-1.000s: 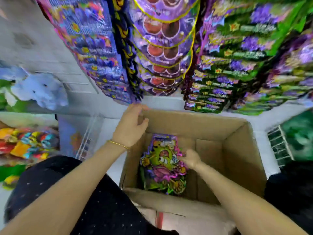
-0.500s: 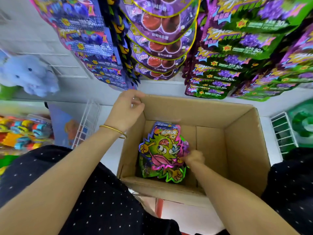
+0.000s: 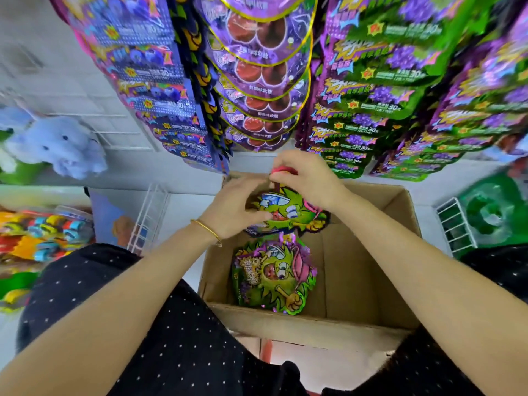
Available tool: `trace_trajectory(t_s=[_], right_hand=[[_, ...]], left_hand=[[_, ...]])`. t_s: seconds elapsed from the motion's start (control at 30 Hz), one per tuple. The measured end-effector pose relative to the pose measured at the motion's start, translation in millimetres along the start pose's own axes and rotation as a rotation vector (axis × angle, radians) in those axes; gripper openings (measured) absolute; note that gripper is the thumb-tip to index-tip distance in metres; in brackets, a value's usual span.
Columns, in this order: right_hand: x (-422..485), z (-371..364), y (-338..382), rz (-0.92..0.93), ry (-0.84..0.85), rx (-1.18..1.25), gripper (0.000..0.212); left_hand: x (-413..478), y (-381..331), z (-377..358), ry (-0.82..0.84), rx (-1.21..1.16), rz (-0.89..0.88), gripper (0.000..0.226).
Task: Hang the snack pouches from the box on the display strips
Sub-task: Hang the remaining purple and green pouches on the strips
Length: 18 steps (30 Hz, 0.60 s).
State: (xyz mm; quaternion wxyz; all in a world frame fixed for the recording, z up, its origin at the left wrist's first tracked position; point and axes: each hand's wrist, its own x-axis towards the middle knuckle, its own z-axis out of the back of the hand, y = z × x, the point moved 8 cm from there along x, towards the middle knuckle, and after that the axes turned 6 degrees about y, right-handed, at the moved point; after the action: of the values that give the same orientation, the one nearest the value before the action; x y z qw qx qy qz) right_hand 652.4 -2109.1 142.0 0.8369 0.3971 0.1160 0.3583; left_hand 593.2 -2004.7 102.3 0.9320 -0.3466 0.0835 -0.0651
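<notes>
A green monster-shaped snack pouch (image 3: pixel 291 212) is held up above the open cardboard box (image 3: pixel 368 252). My right hand (image 3: pixel 305 175) pinches its top edge, where something red shows between the fingers. My left hand (image 3: pixel 237 207) holds the pouch's left side with thumb and fingers. More pouches of the same kind (image 3: pixel 271 278) stand in the box below. Display strips loaded with purple pouches (image 3: pixel 257 81) and green pouches (image 3: pixel 371 95) hang just above and behind my hands.
Blue pouches (image 3: pixel 148 81) hang on the left strip. A blue plush toy (image 3: pixel 60 144) sits at left, with colourful packs (image 3: pixel 37 238) below it. A white wire rack (image 3: pixel 145 218) stands left of the box and a green object with a wire basket (image 3: pixel 485 215) at right.
My right hand has lifted one pouch out of the box up toward the strips. My left hand left the box rim and took hold of the pouch's side.
</notes>
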Motion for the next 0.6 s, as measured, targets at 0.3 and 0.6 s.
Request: trace_trajectory(t_s=[0.3, 0.6], right_hand=[[-4, 59, 32, -0.118, -0.030, 0.125, 0.030], [17, 113, 139, 0.069, -0.146, 0.113, 0.009]], left_hand=[[-28, 1, 69, -0.332, -0.469, 0.174, 0.011], [-68, -29, 157, -0.458, -0.751, 0.220, 0.031]])
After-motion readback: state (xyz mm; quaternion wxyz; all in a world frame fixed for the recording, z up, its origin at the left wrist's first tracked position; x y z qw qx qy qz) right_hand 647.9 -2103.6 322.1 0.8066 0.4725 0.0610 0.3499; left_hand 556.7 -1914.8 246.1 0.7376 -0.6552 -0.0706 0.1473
